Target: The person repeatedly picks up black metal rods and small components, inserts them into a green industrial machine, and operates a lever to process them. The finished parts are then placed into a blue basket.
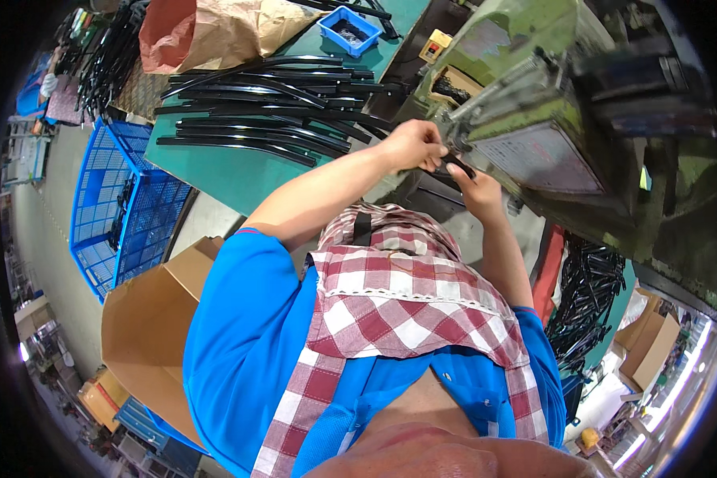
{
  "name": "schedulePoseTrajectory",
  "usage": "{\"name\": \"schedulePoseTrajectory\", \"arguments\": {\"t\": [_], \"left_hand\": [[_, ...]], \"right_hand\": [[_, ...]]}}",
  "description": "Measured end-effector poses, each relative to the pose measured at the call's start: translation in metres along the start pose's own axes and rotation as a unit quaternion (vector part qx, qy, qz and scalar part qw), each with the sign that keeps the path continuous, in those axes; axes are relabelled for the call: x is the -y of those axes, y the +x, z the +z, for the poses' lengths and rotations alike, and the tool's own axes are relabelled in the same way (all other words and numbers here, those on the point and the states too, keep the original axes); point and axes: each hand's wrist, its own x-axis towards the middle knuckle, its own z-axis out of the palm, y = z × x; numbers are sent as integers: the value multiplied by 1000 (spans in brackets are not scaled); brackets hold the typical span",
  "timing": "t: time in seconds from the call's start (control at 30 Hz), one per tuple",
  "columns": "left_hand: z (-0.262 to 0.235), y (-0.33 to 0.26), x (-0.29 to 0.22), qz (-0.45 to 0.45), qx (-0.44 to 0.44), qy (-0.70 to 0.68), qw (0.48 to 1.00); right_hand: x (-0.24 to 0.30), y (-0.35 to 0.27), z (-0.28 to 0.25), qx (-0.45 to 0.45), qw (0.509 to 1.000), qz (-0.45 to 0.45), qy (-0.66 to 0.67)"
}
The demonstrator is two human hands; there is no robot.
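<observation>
My right hand (481, 193) grips a short black part (460, 166), thumb laid along it, just in front of the green machine (526, 135). Close beside its upper end, my left hand (413, 146) has its fingers curled into a pinch; whatever is between them is too small to make out. Both hands are near the machine's metal tooling (457, 135). To the left of my left hand, several glossy black curved tubes (255, 131) lie in a pile on the green tabletop (191, 171).
A blue tray of small parts (350, 32) and a brown paper sack (223, 36) stand at the back. A blue crate (139, 215) and an open cardboard box (147, 319) are at my left. Many small black parts (585, 299) are heaped at my right.
</observation>
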Motion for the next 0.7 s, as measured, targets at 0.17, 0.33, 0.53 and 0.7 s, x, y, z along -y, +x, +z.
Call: {"name": "schedulePoseTrajectory", "arguments": {"t": [0.17, 0.33, 0.53, 0.7], "left_hand": [[12, 1, -4, 15, -26, -27, 999], [12, 7, 4, 22, -2, -39, 999], [21, 8, 2, 14, -4, -35, 999], [5, -7, 11, 13, -14, 116, 993]], "right_hand": [[-15, -8, 0, -8, 991, 105, -81], [3, -6, -13, -20, 993, 83, -84], [-21, -10, -9, -9, 966, 238, -99], [-28, -7, 8, -10, 973, 155, 168]]}}
